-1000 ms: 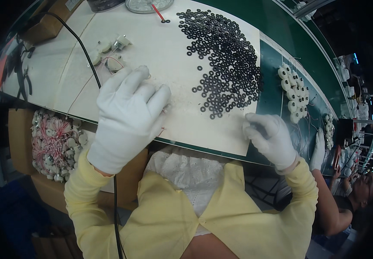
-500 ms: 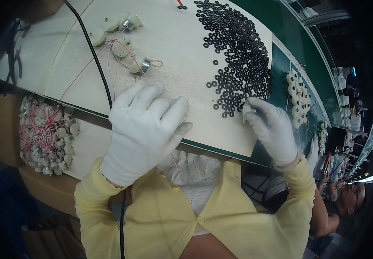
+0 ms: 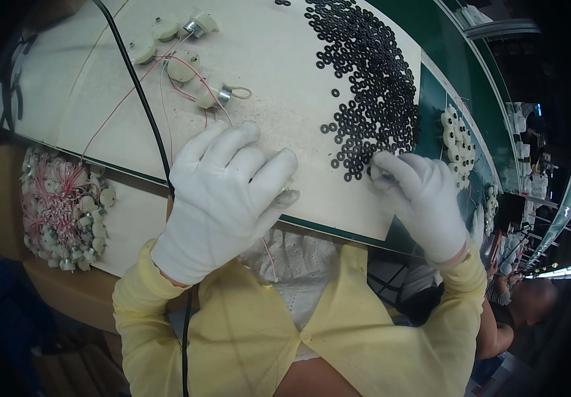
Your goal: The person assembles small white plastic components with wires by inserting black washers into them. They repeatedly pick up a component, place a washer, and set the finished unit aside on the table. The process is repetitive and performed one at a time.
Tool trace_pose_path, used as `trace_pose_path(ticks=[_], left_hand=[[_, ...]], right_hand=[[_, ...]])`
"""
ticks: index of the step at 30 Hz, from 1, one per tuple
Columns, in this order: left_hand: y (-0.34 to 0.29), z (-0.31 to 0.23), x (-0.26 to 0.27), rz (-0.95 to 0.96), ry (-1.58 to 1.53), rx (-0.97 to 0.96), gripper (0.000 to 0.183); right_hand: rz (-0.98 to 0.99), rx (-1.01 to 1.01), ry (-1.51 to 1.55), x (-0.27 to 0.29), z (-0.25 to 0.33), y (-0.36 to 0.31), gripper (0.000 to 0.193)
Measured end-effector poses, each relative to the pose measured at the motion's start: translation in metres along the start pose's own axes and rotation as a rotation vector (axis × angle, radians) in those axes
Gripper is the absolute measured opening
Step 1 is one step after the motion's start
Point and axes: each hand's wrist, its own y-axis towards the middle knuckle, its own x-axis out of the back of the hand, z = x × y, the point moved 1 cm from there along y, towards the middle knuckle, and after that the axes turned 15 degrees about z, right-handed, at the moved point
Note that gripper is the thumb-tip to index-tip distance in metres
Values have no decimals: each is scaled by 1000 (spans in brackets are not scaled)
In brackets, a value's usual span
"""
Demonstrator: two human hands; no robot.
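White gloves cover both my hands. My left hand (image 3: 229, 192) is at the table's near edge, its fingers curled and closed; whatever they hold is hidden beneath the glove. A thin red wire (image 3: 269, 255) hangs below this hand. My right hand (image 3: 421, 195) is at the near end of a spread of small black rings (image 3: 371, 86), with thumb and fingers pinched together. What lies between those fingertips is too hidden to name. Beyond my left hand lie several cream round parts with metal cylinders (image 3: 212, 96), with red and white wires trailing from them.
A black cable (image 3: 141, 83) crosses the white board (image 3: 272, 59) left of my left hand. At the lower left, a cardboard box (image 3: 4, 198) holds many wired cream parts (image 3: 67, 212). More cream parts (image 3: 456, 145) stand on the green surface at right. Another person (image 3: 527, 304) is at far right.
My right hand's fingers have drawn in closer together by the rings, and its wrist has shifted slightly right. The left hand stays nearly still. A red tip at the top edge has left view.
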Motion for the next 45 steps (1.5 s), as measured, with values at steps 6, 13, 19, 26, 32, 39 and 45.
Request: trace_pose_path(ticks=[6,13,19,26,32,39,45], left_hand=[[-5,2,-4,-9,33,-26,54],[-9,0,-8,-6,84,-5,56],[-7,-1,-4,28,97,-2,56],[-7,-2,-2,67,101,-16,55],[-9,-3,2,103,148,-21,54],[-2,-6,3,149,156,-35,50],[-5,-1,11,200,124,-60,46]], right_hand=[[222,36,-141,19,7,-8,34],[218,82,-277,14,8,-8,31],[188,-16,-32,10,9,-15,26],[-32,-414,573,-32,-3,-68,22],[-59,-514,295,-29,-21,-96,31],[24,-495,232,-13,1,-73,42],[-142,-424,116,-11,-9,-83,39]])
